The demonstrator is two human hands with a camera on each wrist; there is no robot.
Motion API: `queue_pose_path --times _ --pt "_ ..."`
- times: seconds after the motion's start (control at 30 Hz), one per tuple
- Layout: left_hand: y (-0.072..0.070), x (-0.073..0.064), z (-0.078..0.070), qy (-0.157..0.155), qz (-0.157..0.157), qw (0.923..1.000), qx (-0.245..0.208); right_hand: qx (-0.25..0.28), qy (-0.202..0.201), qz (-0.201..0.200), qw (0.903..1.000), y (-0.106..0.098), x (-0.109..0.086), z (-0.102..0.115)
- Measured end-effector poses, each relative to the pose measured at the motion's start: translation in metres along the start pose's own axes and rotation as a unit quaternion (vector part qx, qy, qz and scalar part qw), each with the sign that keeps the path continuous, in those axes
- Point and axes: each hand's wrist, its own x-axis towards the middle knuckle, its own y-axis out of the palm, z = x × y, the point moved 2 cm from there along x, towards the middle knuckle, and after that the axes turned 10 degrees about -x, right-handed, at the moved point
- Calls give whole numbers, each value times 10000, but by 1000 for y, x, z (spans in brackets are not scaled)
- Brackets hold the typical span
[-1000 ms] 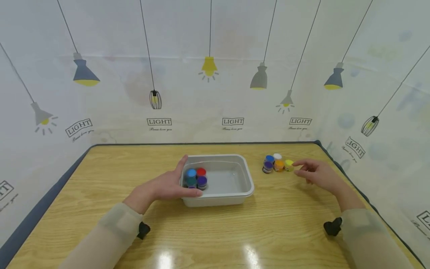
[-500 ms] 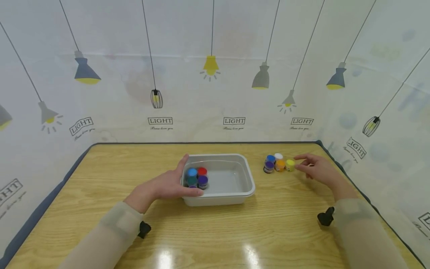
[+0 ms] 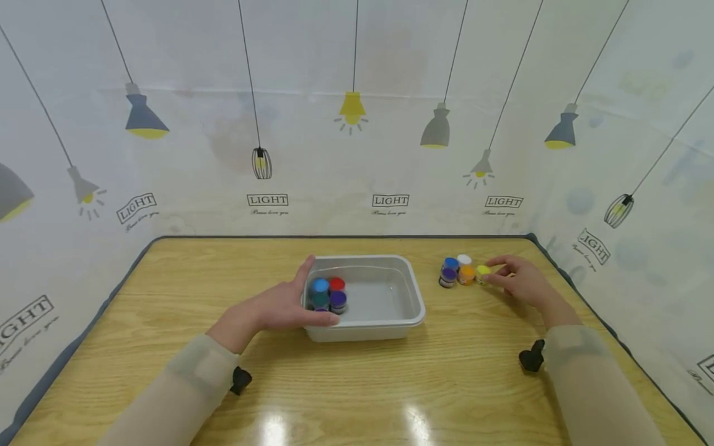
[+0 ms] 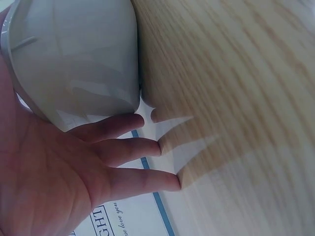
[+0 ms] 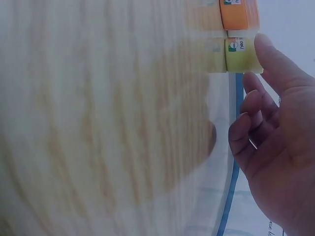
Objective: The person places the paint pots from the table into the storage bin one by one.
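Note:
My left hand rests against the left end of a light grey plastic box, thumb along its near rim and index finger at the far-left corner. The left wrist view shows the other fingers straight beside the box wall. Inside, at the left, stand several small paint jars with blue, red, green and purple lids, one partly under the thumb. At the right, my right hand pinches a small yellow paint jar between thumb and index finger; the index fingertip is hidden in the right wrist view. This jar stands upright on the table.
Left of the yellow jar stand an orange jar, a white-lidded jar, a blue jar and a purple jar, close together. The wooden table meets a lamp-printed backdrop at its back and sides.
My right hand has moved left to the yellow jar, and its thumb and index finger have closed on it. The left hand and the box stay put; the head view has shifted slightly.

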Motion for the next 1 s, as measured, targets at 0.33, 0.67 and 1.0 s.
queue_pose_path --times 0.33,0.67,1.0 --pt "0 0 -1 -58 13 10000 -33 128 -59 93 9999 2 1 -2" --pt "1 0 -1 -81 31 9999 -92 -118 -99 -16 9999 4 -2 -5" --pt "1 2 1 -40 11 10000 -72 324 -507 -264 9978 -13 -18 11"
